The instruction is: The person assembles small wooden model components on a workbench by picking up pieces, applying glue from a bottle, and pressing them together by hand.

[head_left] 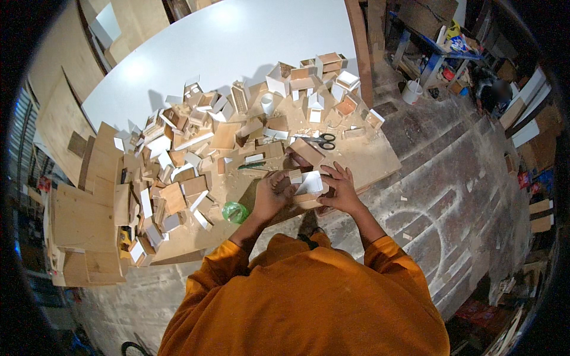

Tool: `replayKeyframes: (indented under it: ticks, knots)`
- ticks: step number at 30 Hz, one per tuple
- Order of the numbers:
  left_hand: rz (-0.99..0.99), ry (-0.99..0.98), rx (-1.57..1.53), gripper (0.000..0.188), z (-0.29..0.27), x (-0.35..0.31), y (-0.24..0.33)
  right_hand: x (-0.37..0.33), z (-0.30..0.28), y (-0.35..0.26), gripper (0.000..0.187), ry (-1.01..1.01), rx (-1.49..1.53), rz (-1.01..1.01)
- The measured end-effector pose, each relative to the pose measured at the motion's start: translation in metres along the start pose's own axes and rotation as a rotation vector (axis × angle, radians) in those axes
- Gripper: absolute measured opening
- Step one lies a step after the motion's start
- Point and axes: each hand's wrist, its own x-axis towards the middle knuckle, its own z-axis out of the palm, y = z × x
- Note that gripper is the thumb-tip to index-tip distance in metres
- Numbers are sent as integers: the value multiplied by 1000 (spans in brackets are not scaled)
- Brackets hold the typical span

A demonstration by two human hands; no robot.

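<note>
Both my hands meet over the near edge of the wooden worktable (380,157), around a small wood piece with a white face (310,182). My left hand (273,193) grips its left side, fingers closed. On the right side, my right hand (339,190) pinches the piece between thumb and fingers. A brown board piece (309,152) lies just beyond it. Black-handled scissors (323,141) rest on the table farther off. A green plastic bottle piece or bag (235,212) sits left of my left forearm; I cannot tell which.
Wood offcuts and small box-like pieces (175,199) crowd the table's left side. Several small wooden models (316,107) and a white cup (268,103) stand along the back, before a large white panel (237,41). A white bucket (411,92) stands on the floor at right.
</note>
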Motion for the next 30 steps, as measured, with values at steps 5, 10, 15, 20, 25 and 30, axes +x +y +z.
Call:
replayKeyframes:
  ticks: [5,10,15,20,25,30]
  knots:
    - [-113,21,-128,25,3,-4,-10,1,1,0,65,0,7,-9]
    - [-287,57,-491,17,-11,-9,7,0,5,8,69,22,20,-24]
    - [-330,78,-536,21,-37,-35,17,0,2,3,67,28,65,-13]
    - [-395,133,-645,23,-44,-59,22,1,4,2,54,33,49,12]
    - [-419,137,-625,20,-41,-73,13,1,8,4,43,64,15,0]
    - [-402,154,-659,20,-38,-77,9,3,8,4,41,58,5,0]
